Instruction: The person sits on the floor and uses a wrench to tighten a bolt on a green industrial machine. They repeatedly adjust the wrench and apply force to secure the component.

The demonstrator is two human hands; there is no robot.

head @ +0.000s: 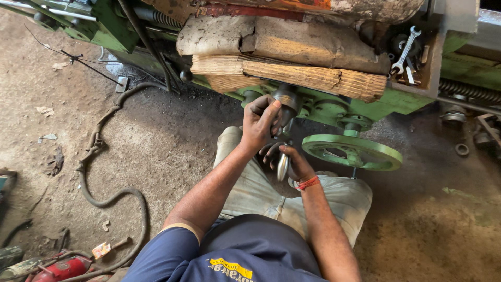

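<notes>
I am squatting on the dirt floor [172, 156] in front of a green lathe [396, 102], which is running along the far edge of the floor from the left corner to the right. Thick, worn wooden blocks [292, 60] are lying stacked on its bed, overhanging the front. A green handwheel [352, 151] is sticking out flat from the front of the lathe, just right of my hands. A dark hose [107, 156] is snaking across the floor on my left, from under the lathe toward the near left corner, where a red tool [62, 269] is lying. A tray at the lathe's right end is holding a spanner [406, 49] and other small tools.

My left hand [261, 122] is reaching up under the wooden blocks and is closing its fingers around a grey metal knob [287, 99] on the lathe's front, thumb on top. My right hand [292, 164] is sitting lower, just below the left, near my knees, and is gripping a shiny steel handle [283, 166] that is pointing down; its fingers are wrapping round the handle from behind. I cannot tell whether the handle and the knob are joined, since my hands are covering the part between them. A red thread [308, 183] is circling my right wrist. Both the knob and the handle are sitting at the lathe's front, left of the handwheel.
</notes>
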